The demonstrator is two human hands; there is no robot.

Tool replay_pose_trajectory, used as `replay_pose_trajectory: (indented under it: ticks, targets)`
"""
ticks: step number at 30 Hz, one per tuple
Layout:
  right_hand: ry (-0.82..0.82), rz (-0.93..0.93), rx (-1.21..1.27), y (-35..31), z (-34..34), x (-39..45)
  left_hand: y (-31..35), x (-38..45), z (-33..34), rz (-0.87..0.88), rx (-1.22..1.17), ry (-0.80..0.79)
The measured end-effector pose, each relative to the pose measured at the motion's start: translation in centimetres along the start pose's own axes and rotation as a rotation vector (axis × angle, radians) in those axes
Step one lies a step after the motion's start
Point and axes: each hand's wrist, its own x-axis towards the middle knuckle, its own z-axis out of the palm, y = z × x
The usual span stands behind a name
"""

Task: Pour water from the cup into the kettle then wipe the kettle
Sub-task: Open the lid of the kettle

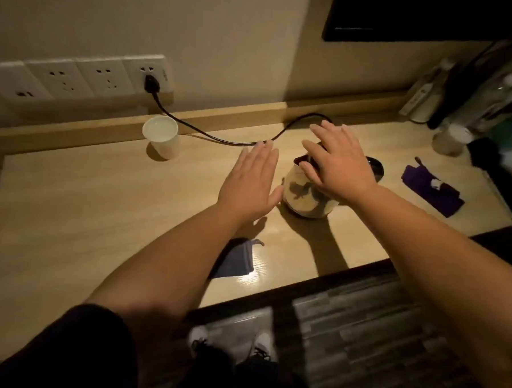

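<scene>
Blue cloth [237, 259] nearest, left hand [251, 181] flat beside kettle [306, 196], right hand [338, 161] spread over it, cup [162, 137] far left.

Polished metal on pale wood grain

The kettle [303, 197] has a mirror-shiny metal body; the desk [99, 215] is smooth, glossy wood-look laminate; the cup [162, 137] looks matt white; the folded cloth [238, 259] is soft grey fabric.

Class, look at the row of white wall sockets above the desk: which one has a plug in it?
The rightmost socket, nearest the white cup. A black plug sits in it, its cord running across the desk; the sockets to its left show only bare holes.
</scene>
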Motion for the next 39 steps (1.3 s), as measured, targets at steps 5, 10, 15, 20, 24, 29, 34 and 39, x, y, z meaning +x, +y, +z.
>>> replay_pose_trajectory:
  ticks: [5, 10, 15, 20, 24, 29, 34, 39]
  targets:
    - [-0.034, 0.01, 0.025, 4.6, 0.3, -3.7, 4.1, 1.8, 1.0, 0.074, 0.002, -0.053]
    - [-0.034, -0.011, 0.069, 5.2, 0.5, -3.6, 5.3, 2.9, 1.4, 0.057, 0.041, -0.069]
    - [-0.028, -0.032, 0.108, 5.5, 1.2, -3.4, 5.8, 3.3, 1.8, 0.036, 0.089, -0.087]
    - [-0.02, -0.029, 0.165, 5.8, 1.7, -3.2, 6.3, 3.3, 2.1, -0.007, 0.09, -0.098]
    - [-0.018, -0.017, 0.194, 6.0, 2.0, -3.4, 6.4, 3.3, 2.4, -0.02, 0.105, -0.096]
    - [0.01, 0.061, 0.275, 6.3, 2.1, -4.0, 6.6, 3.6, 2.6, -0.044, 0.102, -0.082]
    - [0.072, 0.151, 0.428, 7.0, 2.0, -5.3, 6.7, 3.6, 2.6, -0.043, 0.08, -0.052]
    - [0.15, 0.274, 0.599, 7.1, 2.2, -6.9, 6.7, 3.5, 2.7, -0.039, 0.085, -0.047]
